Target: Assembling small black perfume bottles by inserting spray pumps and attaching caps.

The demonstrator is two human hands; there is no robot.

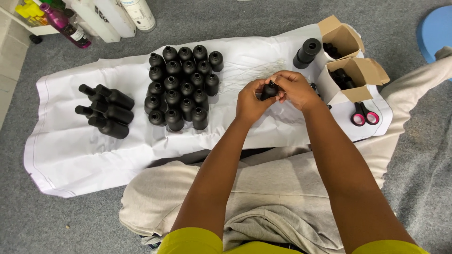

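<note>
Both my hands meet over the white sheet [94,155] on the floor: my left hand [249,101] and right hand [295,88] close their fingers around one small black bottle [270,89], just right of the standing black bottles [181,87] and near the pink-handled scissors [363,114].

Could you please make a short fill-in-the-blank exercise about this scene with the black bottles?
1. Both hands, the left hand and the right hand, hold one small ____ bottle.
2. The upright bottles stand on a ____ sheet.
3. The scissors have ____ handles.
4. The capped bottles at the left lie on their ____.

Missing words: black; white; pink; sides
</note>
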